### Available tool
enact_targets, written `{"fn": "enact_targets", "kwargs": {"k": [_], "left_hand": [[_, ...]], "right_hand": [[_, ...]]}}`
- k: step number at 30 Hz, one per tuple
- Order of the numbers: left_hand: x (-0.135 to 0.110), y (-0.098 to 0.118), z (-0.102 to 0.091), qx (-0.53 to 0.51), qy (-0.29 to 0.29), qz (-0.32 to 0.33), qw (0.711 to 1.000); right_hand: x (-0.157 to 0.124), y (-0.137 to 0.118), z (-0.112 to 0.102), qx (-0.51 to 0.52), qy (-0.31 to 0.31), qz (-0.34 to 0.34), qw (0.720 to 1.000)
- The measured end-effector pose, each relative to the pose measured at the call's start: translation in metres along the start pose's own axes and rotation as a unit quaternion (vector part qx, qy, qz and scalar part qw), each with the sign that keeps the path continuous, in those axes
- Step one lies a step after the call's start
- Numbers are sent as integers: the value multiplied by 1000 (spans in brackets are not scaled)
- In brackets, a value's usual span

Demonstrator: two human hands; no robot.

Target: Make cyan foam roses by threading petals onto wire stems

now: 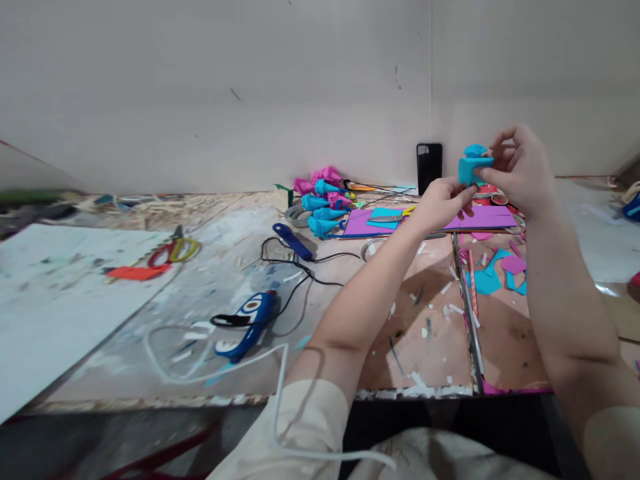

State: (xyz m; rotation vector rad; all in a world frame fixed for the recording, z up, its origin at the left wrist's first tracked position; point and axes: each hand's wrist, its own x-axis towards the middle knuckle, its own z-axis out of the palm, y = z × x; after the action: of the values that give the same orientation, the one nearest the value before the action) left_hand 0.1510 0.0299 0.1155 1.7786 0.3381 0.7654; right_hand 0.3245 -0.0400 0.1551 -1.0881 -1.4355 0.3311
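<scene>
Above the right half of the table, both hands are raised around a blue paper flower (470, 171) with a curled top. My right hand (524, 170) pinches the flower's right side between thumb and fingers. Below it, the fingers of my left hand (443, 203) are closed at the flower's base; whether a stem is there I cannot make out. Under the hands lies a purple sheet (480, 218), bearing a blue paper piece (383, 215) and yellow-handled scissors (387, 219). Finished-looking pink flowers (325, 177) and blue flowers (323, 227) lie to the left.
A phone (429, 167) leans upright against the wall. Blue and pink paper scraps (487, 280) litter the table's right. A blue device (250, 323) with cords lies left of centre. Red-and-yellow-handled scissors (175, 252) and an orange paper strip (140, 272) rest on a white board (75, 300).
</scene>
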Motion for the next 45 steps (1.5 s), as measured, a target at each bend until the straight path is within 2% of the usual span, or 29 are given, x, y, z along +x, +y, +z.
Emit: {"fn": "enact_targets", "kwargs": {"k": [17, 22, 26, 29, 45], "left_hand": [[2, -8, 1, -4, 7, -5, 1000], [5, -13, -1, -3, 7, 0, 1000], [4, -12, 0, 6, 16, -3, 1000], [3, -11, 1, 7, 21, 0, 1000], [4, -13, 2, 19, 29, 10, 999]], "right_hand": [[-1, -1, -2, 22, -6, 34, 999], [-2, -5, 0, 21, 16, 57, 998], [-3, -7, 3, -18, -10, 30, 999], [-3, -7, 4, -34, -6, 8, 999], [-1, -8, 5, -48, 5, 7, 999]]}}
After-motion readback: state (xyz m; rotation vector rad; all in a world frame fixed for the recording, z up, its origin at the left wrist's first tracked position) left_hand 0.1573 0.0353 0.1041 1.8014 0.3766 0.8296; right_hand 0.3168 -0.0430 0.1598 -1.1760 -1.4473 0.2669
